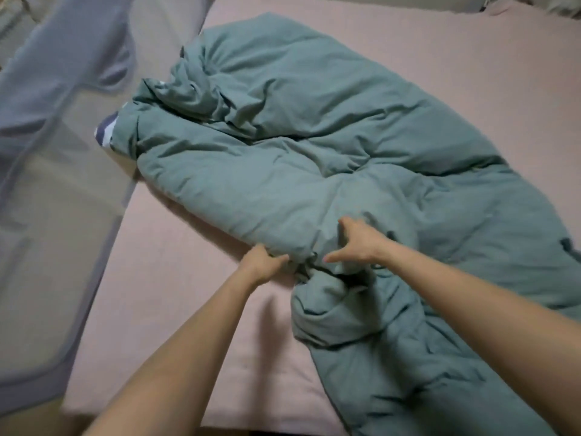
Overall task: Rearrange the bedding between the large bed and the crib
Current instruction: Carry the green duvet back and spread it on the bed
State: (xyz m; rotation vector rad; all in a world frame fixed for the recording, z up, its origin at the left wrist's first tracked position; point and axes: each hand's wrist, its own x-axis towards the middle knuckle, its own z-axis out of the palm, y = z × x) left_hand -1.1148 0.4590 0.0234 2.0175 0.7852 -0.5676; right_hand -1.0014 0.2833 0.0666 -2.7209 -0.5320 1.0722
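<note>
Both bare arms reach forward, close together. The left hand point(262, 264) grips the duvet point(314, 136) by its edge; the right hand point(358, 243) digs curled fingers in, thumb splayed.

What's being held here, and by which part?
The green duvet: the left hand grips its near folded edge, and the right hand clutches a bunched fold on top, just beside it.

the duvet point(314, 152) is showing a plain, muted teal green all over, with no print. at its far left corner a patch of cloth point(105, 133) is peeking out in navy and white stripes. the bed sheet point(176, 309) is showing a plain pale dusty pink. the mesh side panel point(47, 171) is looking translucent grey, with a darker blue-grey border.
</note>
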